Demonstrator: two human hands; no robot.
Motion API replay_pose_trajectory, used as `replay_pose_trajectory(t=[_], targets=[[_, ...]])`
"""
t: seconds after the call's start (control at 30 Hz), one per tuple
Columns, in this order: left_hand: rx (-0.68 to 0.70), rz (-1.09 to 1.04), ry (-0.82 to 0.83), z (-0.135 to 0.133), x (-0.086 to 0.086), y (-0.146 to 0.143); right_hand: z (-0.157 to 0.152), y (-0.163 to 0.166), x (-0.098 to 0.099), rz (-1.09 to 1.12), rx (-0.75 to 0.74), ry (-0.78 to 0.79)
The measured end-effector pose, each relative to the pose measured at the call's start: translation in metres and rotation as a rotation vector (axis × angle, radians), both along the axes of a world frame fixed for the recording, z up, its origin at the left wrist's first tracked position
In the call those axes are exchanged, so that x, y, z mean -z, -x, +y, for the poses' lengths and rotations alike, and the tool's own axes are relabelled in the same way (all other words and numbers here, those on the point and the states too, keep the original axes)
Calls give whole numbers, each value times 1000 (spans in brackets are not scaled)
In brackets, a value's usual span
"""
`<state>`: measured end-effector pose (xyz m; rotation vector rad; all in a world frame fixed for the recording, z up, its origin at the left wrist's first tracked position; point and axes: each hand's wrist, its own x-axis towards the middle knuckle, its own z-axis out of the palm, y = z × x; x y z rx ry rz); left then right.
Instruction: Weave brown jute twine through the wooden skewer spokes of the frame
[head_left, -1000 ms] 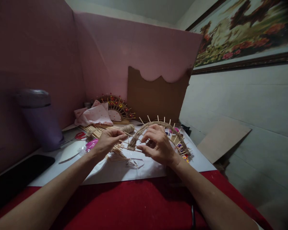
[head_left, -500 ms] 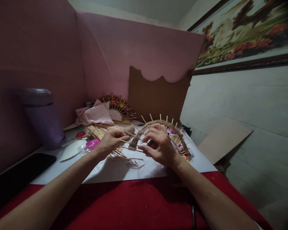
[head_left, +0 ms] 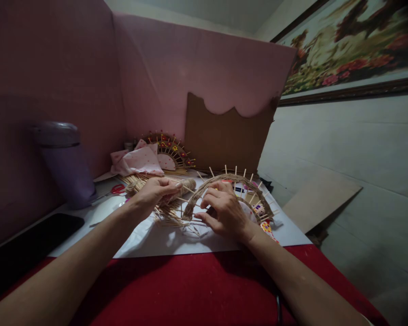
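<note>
A half-round fan frame (head_left: 245,183) of thin wooden sticks, bound along its arc with brown twine, lies on a white sheet (head_left: 156,242). My right hand (head_left: 224,210) rests on its near left part, fingers curled on the sticks and twine. My left hand (head_left: 154,192) is closed in a pinch just left of the frame, over a heap of loose sticks (head_left: 163,213) and beside a twine spool (head_left: 187,184). What the pinch holds looks like a strand of twine, too thin to be sure.
A purple tumbler (head_left: 66,165) stands at the left, a black phone (head_left: 30,237) in front of it. Red-handled scissors (head_left: 115,189), pink dotted cloth (head_left: 138,162) and a finished decorated fan (head_left: 170,151) lie behind. Brown cardboard (head_left: 224,136) leans on the pink wall. Red cloth (head_left: 190,290) covers the near table.
My left hand has risen and moved back toward the spool. My right hand has dropped lower onto the frame's near edge. The view has shifted slightly.
</note>
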<state>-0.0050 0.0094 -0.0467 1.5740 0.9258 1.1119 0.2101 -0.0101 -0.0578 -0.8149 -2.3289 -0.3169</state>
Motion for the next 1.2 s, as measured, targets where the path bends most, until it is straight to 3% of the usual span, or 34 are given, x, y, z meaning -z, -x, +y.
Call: replay_pose_trajectory(t=[0.17,0.3,0.57,0.67,0.77,1.03,1.1,1.2], targets=[[29,-44,21,-4,0,-2,2,0,1,-6,54,-5],[-34,61,-37,-9,-4,-8,2,0,0,-22,61,-12],[-178,498,-860,-11,-6,-16,3,1,1,-90,18,8],[-199,589,-1032,-7,-3,-15,4,1,2,-99,8,14],[-206,635,-1096,-4,0,-14,4,1,3,-108,6,12],[-184,643,-1030,0,-4,-15,3,2,1,-112,-47,6],[-98,579,-863,3,-11,-12,2,2,1,-111,-84,8],[47,398,-425,5,-19,-4,-2,3,-1,-114,-136,12]])
